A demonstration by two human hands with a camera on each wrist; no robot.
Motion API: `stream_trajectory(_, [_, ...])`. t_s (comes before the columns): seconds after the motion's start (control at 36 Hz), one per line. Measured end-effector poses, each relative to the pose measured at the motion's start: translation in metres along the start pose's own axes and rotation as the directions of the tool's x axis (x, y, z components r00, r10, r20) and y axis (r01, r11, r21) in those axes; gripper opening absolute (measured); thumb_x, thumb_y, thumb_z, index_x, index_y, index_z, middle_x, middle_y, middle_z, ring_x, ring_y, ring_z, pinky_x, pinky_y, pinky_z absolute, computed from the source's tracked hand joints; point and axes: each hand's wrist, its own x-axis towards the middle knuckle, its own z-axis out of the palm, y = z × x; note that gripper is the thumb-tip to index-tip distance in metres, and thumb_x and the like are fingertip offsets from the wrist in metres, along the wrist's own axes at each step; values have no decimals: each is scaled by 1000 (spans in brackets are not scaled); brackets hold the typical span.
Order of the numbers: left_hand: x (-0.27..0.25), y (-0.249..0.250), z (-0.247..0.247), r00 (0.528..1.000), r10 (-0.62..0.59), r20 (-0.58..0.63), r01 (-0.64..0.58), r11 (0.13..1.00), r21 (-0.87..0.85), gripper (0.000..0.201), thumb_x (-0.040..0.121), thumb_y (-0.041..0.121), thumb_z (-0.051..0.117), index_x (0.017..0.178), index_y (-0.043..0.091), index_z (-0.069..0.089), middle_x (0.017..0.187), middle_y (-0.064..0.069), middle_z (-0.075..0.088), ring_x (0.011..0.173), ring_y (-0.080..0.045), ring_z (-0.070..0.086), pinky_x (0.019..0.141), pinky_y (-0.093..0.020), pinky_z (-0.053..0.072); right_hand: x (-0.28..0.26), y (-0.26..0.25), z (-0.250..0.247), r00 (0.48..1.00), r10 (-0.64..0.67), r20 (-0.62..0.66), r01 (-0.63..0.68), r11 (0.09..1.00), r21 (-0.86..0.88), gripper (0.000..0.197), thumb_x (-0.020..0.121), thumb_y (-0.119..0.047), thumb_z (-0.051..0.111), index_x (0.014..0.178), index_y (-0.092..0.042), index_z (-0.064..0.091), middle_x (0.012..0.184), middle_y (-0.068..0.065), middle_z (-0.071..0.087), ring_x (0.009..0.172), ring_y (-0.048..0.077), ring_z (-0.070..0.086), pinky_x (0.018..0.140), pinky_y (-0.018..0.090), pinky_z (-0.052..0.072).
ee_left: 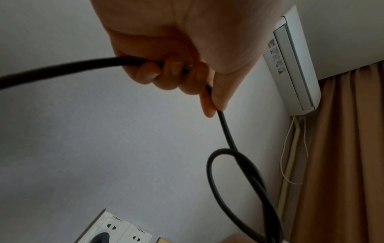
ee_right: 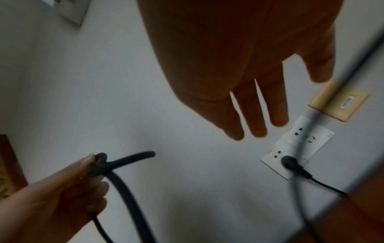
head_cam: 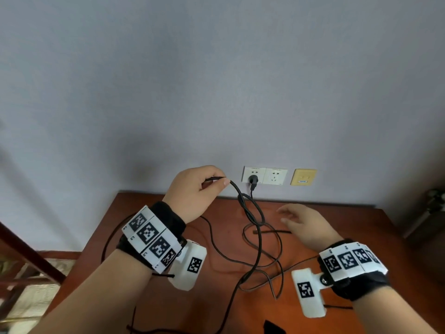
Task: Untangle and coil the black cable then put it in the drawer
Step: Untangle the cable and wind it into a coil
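A: Head view: left hand (head_cam: 199,189) raised above the table (head_cam: 337,237), fingers and thumb curled round the cable (head_cam: 258,239). Right hand (head_cam: 305,225) lower, over the table, fingers spread and loose, holding nothing.

B: Left wrist view confirms the grip: the cable runs through the fist and leaves between thumb and forefinger. It adds an air conditioner (ee_left: 295,62) and a curtain (ee_left: 349,156), both out of the head view.

A: Right wrist view: fingers (ee_right: 257,115) straight, apart, nothing in them. The plug (ee_right: 288,162) sits in the lower socket (ee_right: 270,157). A tan plate (ee_right: 340,102) is beside it.

B: Cable's look: black, round, matte. Below the left hand it hangs in a twisted loop with a knot-like crossing, then sprawls in slack overlapping curves on the table. One free end lies near the right hand. Drawer not in any view.
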Motion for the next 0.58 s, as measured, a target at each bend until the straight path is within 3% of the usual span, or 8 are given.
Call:
stream_trajectory(0.06, [0, 1, 1, 1000, 2, -8, -3, 1000, -6, 13, 92, 27, 60, 82, 32, 66, 70, 28, 61, 72, 7, 57, 70, -11, 39, -2, -10, -4, 992, -67, -104, 78, 992, 104, 19, 92, -15, 58, 107, -23, 65, 111, -7, 63, 104, 7, 57, 89, 16, 38])
stream_trajectory(0.14, [1, 5, 3, 999, 3, -37, -3, 1000, -12, 15, 93, 26, 60, 78, 29, 64, 62, 29, 55, 61, 5, 51, 60, -8, 33, -10, -37, -15, 930, -202, -307, 289, 917, 273, 12, 94, -16, 56, 94, -21, 67, 103, -4, 65, 97, 0, 57, 83, 6, 38])
stream_trajectory(0.22, [2, 9, 7, 997, -8, -80, 4, 999, -46, 19, 93, 27, 59, 75, 24, 63, 56, 19, 51, 55, -2, 46, 56, -10, 33, -20, -61, -17, 891, -350, -289, 439, 827, 352, 16, 87, -35, 59, 94, -23, 67, 106, -4, 62, 106, 2, 56, 89, 8, 38])
stream_trajectory(0.31, [2, 11, 9, 992, -23, -124, 12, 996, -83, 25, 95, 28, 56, 70, 26, 60, 52, 12, 47, 52, -5, 43, 53, -14, 32, -20, -63, -6, 918, -369, -142, 395, 868, 300, 17, 86, -36, 64, 98, -24, 66, 105, -4, 61, 103, 5, 57, 93, 20, 43])
stream_trajectory(0.39, [-1, 9, 7, 992, -46, -119, 35, 995, -94, 26, 96, 30, 53, 76, 20, 65, 58, -2, 53, 54, -9, 45, 55, -22, 36, -18, -61, 1, 954, -281, -104, 300, 896, 327, 22, 92, -32, 59, 89, -12, 64, 78, 5, 63, 72, 14, 60, 74, 36, 50])
stream_trajectory(0.44, [-5, 7, 7, 994, -59, -93, 51, 995, -87, 27, 96, 30, 53, 74, 20, 65, 55, 4, 51, 54, -8, 45, 54, -18, 34, -20, -61, 1, 963, -232, -134, 267, 868, 418, 31, 92, -37, 57, 81, -9, 62, 63, -4, 54, 59, 6, 49, 62, 28, 40])
stream_trajectory(0.5, [-9, 5, 8, 996, -69, -54, 67, 996, -51, 26, 96, 28, 54, 73, 23, 65, 56, 9, 52, 57, -5, 49, 56, -15, 36, -21, -63, 0, 979, -165, -116, 202, 818, 539, 33, 96, -34, 52, 75, -11, 61, 55, -16, 52, 53, -2, 46, 60, 21, 33])
stream_trajectory(0.58, [-12, 3, 12, 994, -98, 56, 96, 994, 44, 19, 96, 25, 52, 88, 27, 70, 78, 14, 66, 76, 0, 58, 69, -9, 41, -20, -64, -3, 977, -163, -136, 210, 834, 510, 27, 96, -25, 53, 69, -22, 56, 55, -18, 51, 53, -2, 47, 60, 21, 34])
